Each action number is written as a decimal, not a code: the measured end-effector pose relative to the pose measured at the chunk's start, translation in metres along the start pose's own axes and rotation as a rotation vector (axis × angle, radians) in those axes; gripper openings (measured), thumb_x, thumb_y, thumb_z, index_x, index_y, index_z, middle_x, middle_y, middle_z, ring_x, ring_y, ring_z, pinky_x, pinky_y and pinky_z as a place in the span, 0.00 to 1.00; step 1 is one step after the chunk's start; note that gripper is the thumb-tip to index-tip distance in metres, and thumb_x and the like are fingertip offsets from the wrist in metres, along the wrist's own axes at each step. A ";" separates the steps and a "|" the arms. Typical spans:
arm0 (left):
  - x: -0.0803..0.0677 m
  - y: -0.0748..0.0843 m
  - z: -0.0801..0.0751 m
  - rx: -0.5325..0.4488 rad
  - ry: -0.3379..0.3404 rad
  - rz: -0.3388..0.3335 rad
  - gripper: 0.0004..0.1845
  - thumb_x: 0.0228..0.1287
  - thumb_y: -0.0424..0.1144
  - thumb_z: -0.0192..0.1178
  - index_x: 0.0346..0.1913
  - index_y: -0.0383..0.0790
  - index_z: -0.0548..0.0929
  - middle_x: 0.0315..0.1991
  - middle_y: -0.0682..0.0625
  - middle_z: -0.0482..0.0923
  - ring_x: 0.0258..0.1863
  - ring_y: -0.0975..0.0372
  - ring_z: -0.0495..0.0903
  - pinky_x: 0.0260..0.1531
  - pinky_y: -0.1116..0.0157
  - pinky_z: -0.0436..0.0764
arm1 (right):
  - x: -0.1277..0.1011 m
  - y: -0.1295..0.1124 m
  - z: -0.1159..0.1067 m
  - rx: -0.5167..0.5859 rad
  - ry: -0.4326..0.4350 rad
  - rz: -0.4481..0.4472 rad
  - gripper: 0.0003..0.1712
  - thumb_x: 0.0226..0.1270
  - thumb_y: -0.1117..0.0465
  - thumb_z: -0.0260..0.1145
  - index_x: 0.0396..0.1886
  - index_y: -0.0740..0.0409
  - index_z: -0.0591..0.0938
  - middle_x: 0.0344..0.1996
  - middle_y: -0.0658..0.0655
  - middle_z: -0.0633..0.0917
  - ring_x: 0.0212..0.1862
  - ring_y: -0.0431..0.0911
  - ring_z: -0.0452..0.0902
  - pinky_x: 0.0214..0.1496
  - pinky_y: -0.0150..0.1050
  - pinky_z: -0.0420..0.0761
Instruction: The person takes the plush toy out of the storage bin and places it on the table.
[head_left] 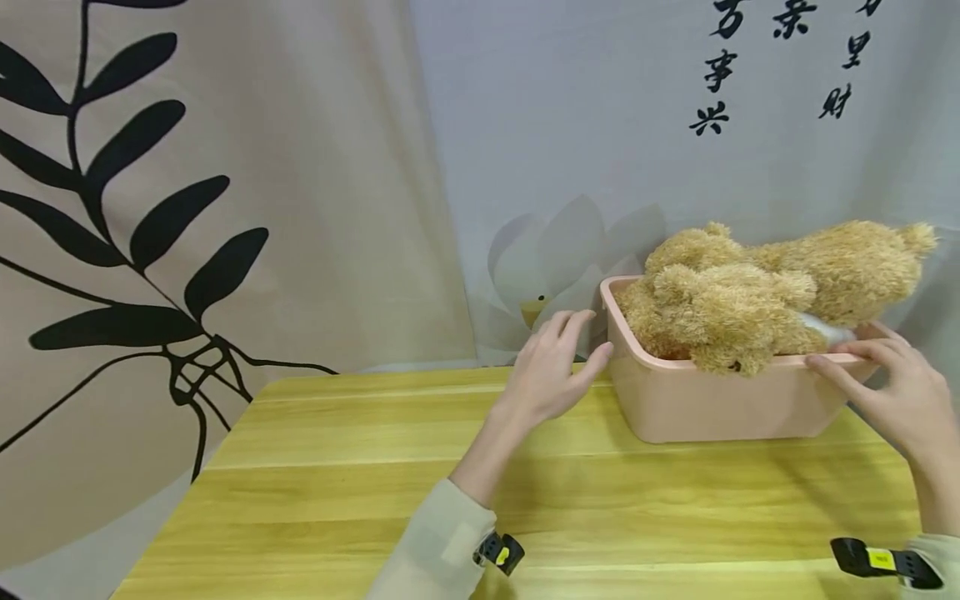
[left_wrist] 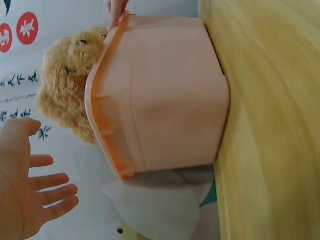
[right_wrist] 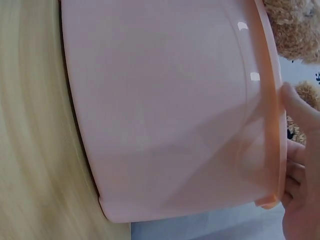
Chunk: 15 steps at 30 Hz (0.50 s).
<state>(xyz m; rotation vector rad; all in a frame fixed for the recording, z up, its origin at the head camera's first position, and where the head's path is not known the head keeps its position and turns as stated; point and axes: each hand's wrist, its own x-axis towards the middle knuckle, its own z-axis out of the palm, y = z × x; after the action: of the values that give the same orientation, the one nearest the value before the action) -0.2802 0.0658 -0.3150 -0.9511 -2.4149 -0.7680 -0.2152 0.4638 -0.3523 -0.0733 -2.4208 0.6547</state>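
Note:
A pink plastic bin [head_left: 738, 404] stands on the wooden table, its wall [left_wrist: 170, 95] large in the left wrist view. Tan fluffy plush toys [head_left: 720, 304] are heaped inside and rise above the rim; one [head_left: 847, 262] leans out toward the right. My right hand [head_left: 896, 379] grips the bin's right front corner, with the thumb [right_wrist: 295, 102] on the rim and the fingers partly hidden. Something white [head_left: 825, 329] shows beside those fingers, its kind unclear. My left hand [head_left: 543, 367] hovers just left of the bin, fingers spread and holding nothing.
The light wooden table [head_left: 360, 483] extends to the left and front. Behind it hangs a pale cloth [head_left: 360, 208] with dark leaves and writing. Both sleeves carry a black strap, one at the left wrist [head_left: 498, 552], one at the right [head_left: 885, 560].

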 end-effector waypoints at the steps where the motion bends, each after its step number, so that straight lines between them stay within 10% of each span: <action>1: 0.003 0.003 0.001 0.000 0.008 0.008 0.30 0.77 0.57 0.47 0.72 0.42 0.69 0.67 0.44 0.71 0.65 0.53 0.73 0.63 0.52 0.75 | 0.001 0.001 0.000 0.003 -0.003 -0.007 0.30 0.71 0.50 0.66 0.50 0.76 0.78 0.65 0.80 0.67 0.76 0.70 0.46 0.71 0.73 0.46; 8: 0.025 0.030 0.010 0.028 0.037 0.080 0.31 0.76 0.56 0.49 0.73 0.43 0.67 0.70 0.43 0.66 0.67 0.51 0.70 0.64 0.52 0.72 | 0.004 0.009 0.003 0.083 0.043 -0.061 0.23 0.67 0.53 0.71 0.45 0.73 0.81 0.53 0.73 0.78 0.76 0.68 0.50 0.70 0.74 0.47; 15: 0.047 0.060 0.019 0.105 0.055 0.141 0.33 0.74 0.56 0.52 0.75 0.44 0.64 0.72 0.42 0.62 0.70 0.54 0.64 0.67 0.55 0.68 | 0.007 0.019 0.001 0.186 0.062 -0.066 0.19 0.64 0.56 0.74 0.41 0.69 0.82 0.41 0.14 0.65 0.77 0.67 0.50 0.70 0.76 0.44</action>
<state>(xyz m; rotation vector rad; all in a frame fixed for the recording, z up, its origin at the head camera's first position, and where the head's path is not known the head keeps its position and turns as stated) -0.2726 0.1368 -0.2829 -1.0325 -2.2885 -0.6031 -0.2239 0.4813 -0.3582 0.0611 -2.2825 0.8310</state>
